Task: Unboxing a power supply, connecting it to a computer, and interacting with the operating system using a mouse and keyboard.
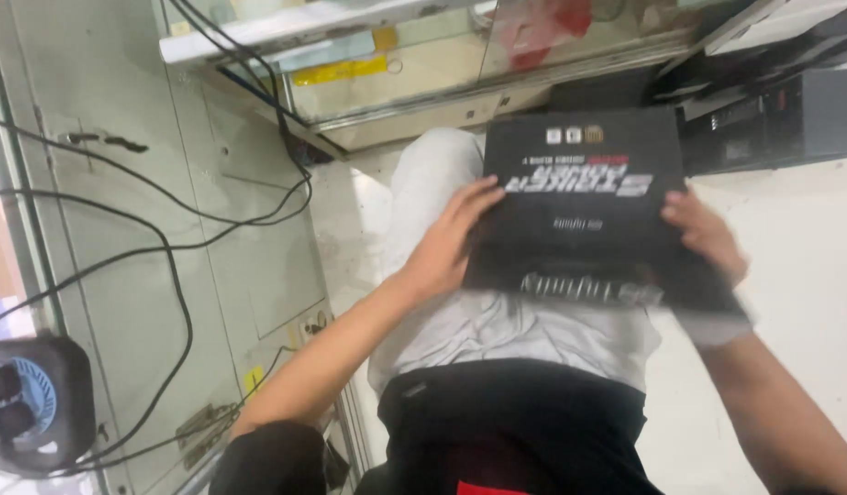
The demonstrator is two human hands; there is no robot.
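A flat black cardboard box (579, 202) with white and red print lies across my lap, on my light grey trousers (497, 321). My left hand (446, 240) grips the box's left edge, fingers spread over the top face. My right hand (703, 234) holds the right edge, fingers curled around it. The near edge of the box is blurred. Both forearms reach in from the bottom of the view.
Black cables (166, 247) trail across the pale cabinet panels on the left. A round black device with a blue face (29, 399) sits at bottom left. A glass display counter (423, 55) stands ahead, and a black case (772, 119) at upper right. Light floor (799, 266) lies to the right.
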